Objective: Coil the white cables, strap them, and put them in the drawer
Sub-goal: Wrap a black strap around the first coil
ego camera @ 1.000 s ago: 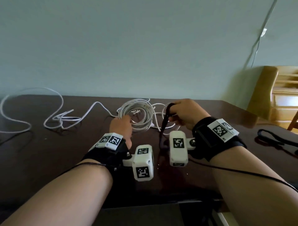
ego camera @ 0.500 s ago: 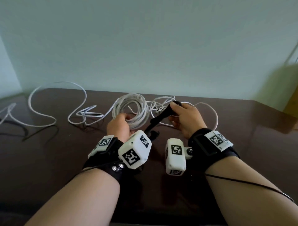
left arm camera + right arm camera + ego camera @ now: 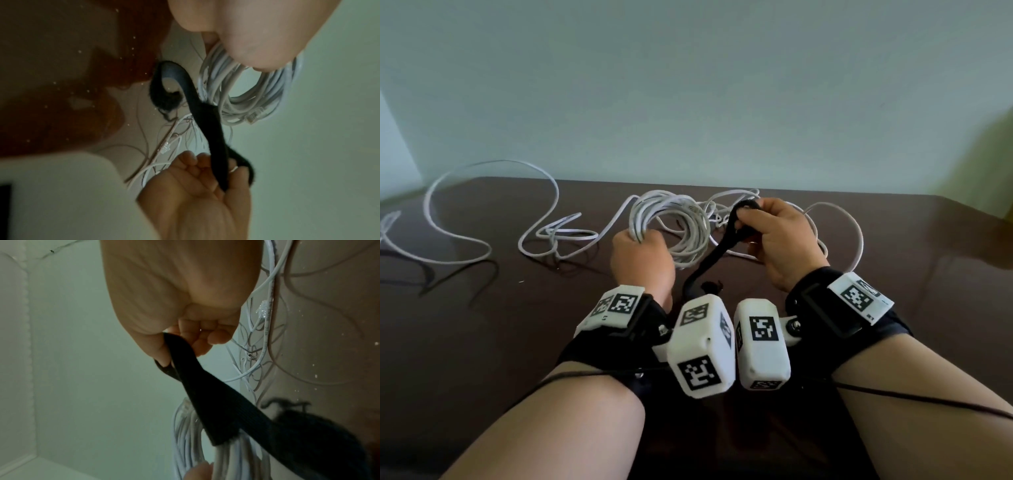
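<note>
Both hands lifted since earlier: left hand [image 3: 642, 260] grips the coil [image 3: 671, 226], right hand [image 3: 779, 240] pinches the strap [image 3: 717, 250]. Strapping not begun; loose cable [image 3: 493, 209] far left uncoiled.

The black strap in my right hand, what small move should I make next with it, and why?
Probably pass the black strap around the coiled cable beside the left hand. That hand already grips the loops together, lifted off the table, while the right hand pinches the strap's upper part and its lower end hangs free, not yet around the coil.
</note>
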`<state>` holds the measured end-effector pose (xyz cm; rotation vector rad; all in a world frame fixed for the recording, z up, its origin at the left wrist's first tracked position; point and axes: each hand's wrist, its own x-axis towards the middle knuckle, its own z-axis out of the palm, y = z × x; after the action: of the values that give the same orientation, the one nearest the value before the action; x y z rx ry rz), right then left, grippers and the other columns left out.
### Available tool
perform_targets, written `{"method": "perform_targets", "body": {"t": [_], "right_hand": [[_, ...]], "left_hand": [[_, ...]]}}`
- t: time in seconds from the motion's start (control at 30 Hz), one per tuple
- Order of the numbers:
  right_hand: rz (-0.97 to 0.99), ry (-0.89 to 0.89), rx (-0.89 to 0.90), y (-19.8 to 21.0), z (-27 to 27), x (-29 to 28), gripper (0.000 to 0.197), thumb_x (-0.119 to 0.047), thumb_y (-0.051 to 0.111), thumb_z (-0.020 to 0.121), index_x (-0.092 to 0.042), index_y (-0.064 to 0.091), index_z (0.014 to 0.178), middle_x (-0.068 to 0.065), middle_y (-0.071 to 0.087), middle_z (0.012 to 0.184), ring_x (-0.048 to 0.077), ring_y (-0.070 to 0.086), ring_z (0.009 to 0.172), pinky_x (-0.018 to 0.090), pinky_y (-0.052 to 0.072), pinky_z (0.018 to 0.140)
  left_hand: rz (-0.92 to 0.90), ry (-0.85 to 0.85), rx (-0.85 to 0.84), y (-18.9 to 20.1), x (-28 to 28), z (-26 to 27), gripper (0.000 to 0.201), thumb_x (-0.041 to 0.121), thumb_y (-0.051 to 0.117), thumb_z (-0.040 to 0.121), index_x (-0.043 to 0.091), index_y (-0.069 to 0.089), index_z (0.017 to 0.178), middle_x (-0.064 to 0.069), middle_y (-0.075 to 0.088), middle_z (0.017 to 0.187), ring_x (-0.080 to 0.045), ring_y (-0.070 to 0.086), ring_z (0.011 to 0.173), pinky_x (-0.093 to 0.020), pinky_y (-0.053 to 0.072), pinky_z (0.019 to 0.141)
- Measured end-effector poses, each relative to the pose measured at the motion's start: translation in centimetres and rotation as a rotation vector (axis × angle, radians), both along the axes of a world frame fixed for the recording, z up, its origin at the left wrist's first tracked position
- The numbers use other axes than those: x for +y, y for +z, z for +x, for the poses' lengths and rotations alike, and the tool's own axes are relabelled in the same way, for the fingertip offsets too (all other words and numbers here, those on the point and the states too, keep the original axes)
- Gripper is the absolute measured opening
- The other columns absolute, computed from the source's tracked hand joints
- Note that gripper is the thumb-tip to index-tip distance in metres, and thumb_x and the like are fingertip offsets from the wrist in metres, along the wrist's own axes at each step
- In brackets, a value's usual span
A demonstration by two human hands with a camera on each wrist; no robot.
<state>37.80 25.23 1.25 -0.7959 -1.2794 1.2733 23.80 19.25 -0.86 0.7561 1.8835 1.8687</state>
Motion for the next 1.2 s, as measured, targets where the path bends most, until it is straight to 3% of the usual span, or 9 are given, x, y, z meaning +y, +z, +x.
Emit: {"method": "perform_targets", "body": {"t": [0.23,0.33,0.5,0.6,0.77,0.93,1.03,1.13,1.2], "right_hand": [[0.162,0.046,-0.229,0.3,0.2,-0.8,0.012,-0.01,0.07,0.079,-0.013,0.059,0.075,0.004,0.069,0.071,0.006,0.05,0.051,0.014,0.037,0.046],[0.171,0.128,-0.347,-0.1,0.1,-0.8,0.008,-0.016,0.074,0.077,-0.014,0.065,0.078,0.01,0.069,0.076,0.012,0.055,0.059,0.018,0.038,0.048],[0.206,0.275,-0.416,-0.1,0.1,-1.2,0.023,0.0,0.063,0.084,-0.012,0.068,0.104,-0.013,0.068,0.061,-0.002,0.057,0.051,0.011,0.041,0.051],[0.243,0.301,-0.465,0.1,0.3,-1.6,0.031,0.009,0.052,0.087,-0.011,0.067,0.106,-0.018,0.066,0.057,-0.007,0.057,0.051,0.005,0.04,0.051],[0.277,0.3,-0.529,-0.1,0.2,-1.5,0.031,0.0,0.052,0.091,-0.024,0.07,0.099,-0.007,0.073,0.087,0.004,0.068,0.079,0.019,0.053,0.078],[0.277,0.26,-0.501,-0.3,-0.3,-1.6,0.021,-0.003,0.057,0.09,-0.013,0.069,0.104,-0.004,0.071,0.082,0.002,0.066,0.072,0.015,0.052,0.073],[0.243,0.281,-0.432,0.0,-0.5,-1.7,0.011,-0.007,0.06,0.089,-0.015,0.064,0.095,-0.008,0.066,0.061,-0.002,0.055,0.052,0.009,0.041,0.055],[0.207,0.323,-0.424,0.1,-0.4,-1.7,0.012,-0.008,0.059,0.09,-0.02,0.062,0.09,-0.009,0.062,0.054,0.004,0.049,0.054,0.017,0.038,0.055],[0.162,0.358,-0.36,0.1,-0.4,-1.8,0.015,-0.005,0.055,0.092,-0.018,0.062,0.09,-0.008,0.059,0.053,0.006,0.049,0.054,0.019,0.037,0.055]], "left_hand": [[0.043,-0.044,0.146,0.0,-0.2,1.3,0.022,0.018,0.049,0.089,0.006,0.059,0.103,-0.008,0.061,0.09,-0.013,0.048,0.061,-0.019,0.029,0.054],[0.042,-0.082,0.216,0.0,-0.1,1.4,0.02,0.021,0.049,0.09,0.009,0.059,0.103,-0.003,0.06,0.087,-0.01,0.048,0.061,-0.02,0.03,0.056],[0.044,-0.17,0.227,0.2,-0.2,1.8,0.017,0.029,0.058,0.087,0.019,0.058,0.101,0.002,0.066,0.093,-0.016,0.063,0.082,-0.03,0.05,0.073],[0.033,-0.258,0.227,0.3,-0.4,2.0,0.02,0.027,0.062,0.086,0.021,0.056,0.104,0.004,0.066,0.094,-0.014,0.063,0.084,-0.026,0.047,0.072],[0.07,-0.324,0.144,0.4,-0.6,2.0,0.024,0.013,0.063,0.081,0.022,0.057,0.102,0.005,0.066,0.089,-0.01,0.062,0.077,-0.018,0.046,0.059],[0.117,-0.292,0.073,0.5,-0.5,2.2,0.025,0.005,0.059,0.079,0.013,0.061,0.102,0.0,0.066,0.082,-0.01,0.06,0.064,-0.013,0.044,0.045],[0.131,-0.219,0.114,0.6,-0.6,1.8,0.021,0.009,0.058,0.079,0.016,0.058,0.099,0.005,0.064,0.079,-0.009,0.059,0.065,-0.014,0.044,0.049],[0.099,-0.169,0.2,0.6,-0.6,1.5,0.02,0.014,0.058,0.082,0.02,0.053,0.101,0.011,0.057,0.081,0.0,0.052,0.066,-0.004,0.037,0.046],[0.085,-0.133,0.241,0.7,-0.6,1.3,0.022,0.014,0.056,0.084,0.019,0.053,0.104,0.01,0.057,0.083,-0.001,0.052,0.067,-0.008,0.037,0.048]]}}
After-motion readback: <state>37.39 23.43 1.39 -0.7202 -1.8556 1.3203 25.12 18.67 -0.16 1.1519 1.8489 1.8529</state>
